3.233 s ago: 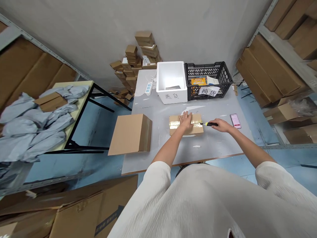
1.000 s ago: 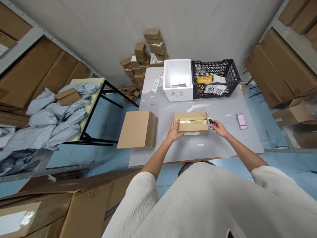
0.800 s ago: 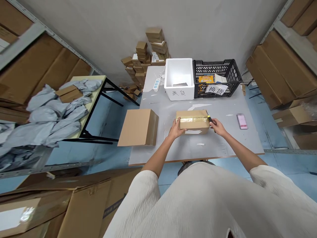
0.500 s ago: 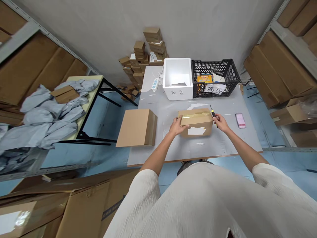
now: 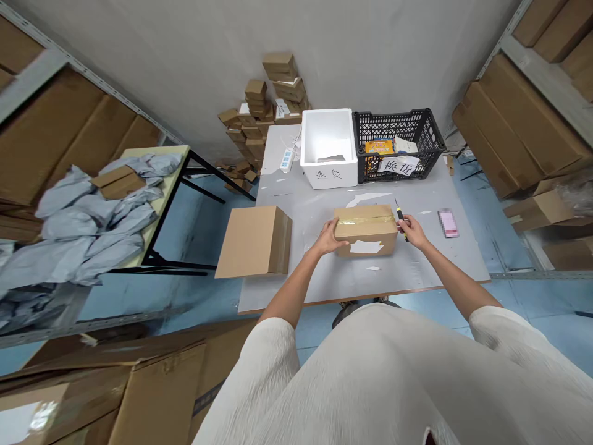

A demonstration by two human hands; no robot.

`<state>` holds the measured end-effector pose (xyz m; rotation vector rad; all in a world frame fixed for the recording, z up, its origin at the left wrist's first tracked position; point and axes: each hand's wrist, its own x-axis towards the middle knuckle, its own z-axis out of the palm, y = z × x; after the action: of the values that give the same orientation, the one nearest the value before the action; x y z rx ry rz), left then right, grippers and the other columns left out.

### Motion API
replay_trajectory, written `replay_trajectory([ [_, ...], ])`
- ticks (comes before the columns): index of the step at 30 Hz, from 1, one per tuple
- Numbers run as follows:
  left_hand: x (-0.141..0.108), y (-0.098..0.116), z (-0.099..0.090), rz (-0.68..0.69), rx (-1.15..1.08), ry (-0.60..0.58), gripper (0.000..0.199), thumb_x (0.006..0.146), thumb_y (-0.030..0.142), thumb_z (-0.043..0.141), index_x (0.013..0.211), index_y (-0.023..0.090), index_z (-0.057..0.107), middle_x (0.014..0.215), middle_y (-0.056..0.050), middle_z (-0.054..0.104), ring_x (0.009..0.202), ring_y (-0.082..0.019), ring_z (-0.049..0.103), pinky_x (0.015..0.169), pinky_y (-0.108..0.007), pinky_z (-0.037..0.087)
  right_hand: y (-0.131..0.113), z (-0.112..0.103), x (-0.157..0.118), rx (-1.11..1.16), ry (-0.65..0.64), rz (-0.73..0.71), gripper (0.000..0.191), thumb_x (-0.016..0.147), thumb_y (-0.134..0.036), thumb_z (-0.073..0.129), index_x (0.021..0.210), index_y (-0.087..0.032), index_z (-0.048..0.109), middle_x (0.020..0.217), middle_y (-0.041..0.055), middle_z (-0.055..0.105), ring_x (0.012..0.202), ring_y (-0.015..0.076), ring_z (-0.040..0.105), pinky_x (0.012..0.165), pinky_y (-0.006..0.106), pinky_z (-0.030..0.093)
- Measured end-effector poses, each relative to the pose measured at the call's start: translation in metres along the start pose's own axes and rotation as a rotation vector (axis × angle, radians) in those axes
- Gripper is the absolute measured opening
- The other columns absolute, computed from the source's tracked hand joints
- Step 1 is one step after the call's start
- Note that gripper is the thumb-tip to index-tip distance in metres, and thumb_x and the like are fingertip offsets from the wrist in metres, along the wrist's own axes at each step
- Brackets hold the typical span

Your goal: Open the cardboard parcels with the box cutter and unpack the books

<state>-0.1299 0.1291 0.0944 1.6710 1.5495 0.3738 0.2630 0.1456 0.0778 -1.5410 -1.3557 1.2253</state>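
A taped cardboard box (image 5: 370,230) with a torn white label on its front side sits on the grey table (image 5: 301,290) before me. My left hand (image 5: 328,238) grips its left end, thumb on the front side and fingers at the top edge. At the opposite end, my right hand (image 5: 412,231) is closed around a black and yellow utility knife (image 5: 399,214), whose thin blade points away from me. The knife lies beside the box's right end; whether it touches the cardboard I cannot tell. Clear tape runs along the box's top.
A larger cardboard box (image 5: 252,241) overhangs the table's left edge. Behind stand a white foam box (image 5: 330,176) and a black crate (image 5: 401,162) with small packages inside. A power strip (image 5: 287,159) lies by the foam box, a pink patterned object (image 5: 448,223) at right.
The box and both hands have hardly moved. The box's front side looks slightly more level. The knife stays in my right hand, and the whole view has shifted a little.
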Motion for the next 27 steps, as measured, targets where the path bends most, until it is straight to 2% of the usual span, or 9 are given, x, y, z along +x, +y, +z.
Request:
replay_trajectory([
  [2, -0.004, -0.009, 0.003, 0.034, -0.03, -0.024, 0.119, 0.083, 0.053, 0.087, 0.18, 0.022, 0.024, 0.178, -0.017, 0.039, 0.162, -0.036, 0.045, 0.131, -0.047, 0.043, 0.001, -0.001, -0.004, -0.002, -0.022, -0.001, 0.074, 0.085, -0.089, 0.068, 0.124, -0.026, 0.061, 0.113, 0.0106, 0.082, 0.094, 0.026, 0.078, 0.089, 0.048, 0.065],
  [6, -0.009, -0.015, 0.01, 0.062, -0.117, -0.02, 0.113, 0.089, 0.056, 0.082, 0.181, 0.024, 0.023, 0.176, -0.016, 0.044, 0.157, -0.035, 0.051, 0.124, -0.044, 0.051, 0.002, -0.003, -0.009, 0.028, -0.04, 0.022, 0.073, 0.085, -0.088, 0.069, 0.124, -0.026, 0.061, 0.116, 0.0117, 0.082, 0.098, 0.0267, 0.079, 0.089, 0.048, 0.066],
  [11, -0.004, -0.01, 0.005, 0.001, -0.155, -0.014, 0.111, 0.088, 0.058, 0.083, 0.179, 0.02, 0.032, 0.17, -0.019, 0.052, 0.14, -0.034, 0.065, 0.117, -0.045, 0.057, -0.005, -0.006, -0.006, 0.062, 0.0, 0.034, 0.074, 0.082, -0.088, 0.073, 0.121, -0.026, 0.061, 0.12, 0.0127, 0.082, 0.103, 0.0276, 0.079, 0.093, 0.049, 0.067],
  [14, 0.002, -0.008, 0.0, -0.019, -0.154, -0.066, 0.105, 0.088, 0.063, 0.081, 0.175, 0.021, 0.04, 0.165, -0.016, 0.059, 0.137, -0.033, 0.068, 0.116, -0.044, 0.058, -0.008, -0.008, -0.002, 0.065, 0.018, 0.019, 0.074, 0.082, -0.088, 0.074, 0.122, -0.027, 0.061, 0.118, 0.012, 0.082, 0.106, 0.0286, 0.078, 0.093, 0.05, 0.068],
  [18, 0.01, -0.007, 0.001, -0.125, -0.153, -0.103, 0.094, 0.092, 0.069, 0.073, 0.17, 0.023, 0.048, 0.149, -0.014, 0.073, 0.134, -0.033, 0.07, 0.115, -0.044, 0.058, -0.007, -0.004, 0.002, 0.08, 0.021, -0.001, 0.073, 0.081, -0.087, 0.075, 0.121, -0.028, 0.062, 0.11, 0.0089, 0.08, 0.112, 0.0299, 0.076, 0.096, 0.051, 0.068],
  [23, 0.022, -0.003, 0.006, -0.265, -0.35, -0.119, 0.093, 0.094, 0.069, 0.072, 0.172, 0.029, 0.04, 0.157, -0.017, 0.068, 0.14, -0.035, 0.067, 0.112, -0.047, 0.058, 0.001, 0.003, 0.006, 0.048, 0.018, -0.03, 0.075, 0.083, -0.09, 0.071, 0.122, -0.027, 0.064, 0.116, 0.01, 0.079, 0.113, 0.0293, 0.073, 0.104, 0.053, 0.063],
  [27, 0.033, 0.004, 0.011, -0.324, -0.468, -0.065, 0.091, 0.094, 0.068, 0.074, 0.171, 0.035, 0.038, 0.164, -0.015, 0.063, 0.143, -0.036, 0.065, 0.108, -0.049, 0.059, 0.008, 0.01, 0.011, 0.038, 0.021, -0.007, 0.073, 0.084, -0.086, 0.072, 0.121, -0.024, 0.064, 0.122, 0.0135, 0.079, 0.114, 0.0298, 0.073, 0.105, 0.051, 0.062],
])
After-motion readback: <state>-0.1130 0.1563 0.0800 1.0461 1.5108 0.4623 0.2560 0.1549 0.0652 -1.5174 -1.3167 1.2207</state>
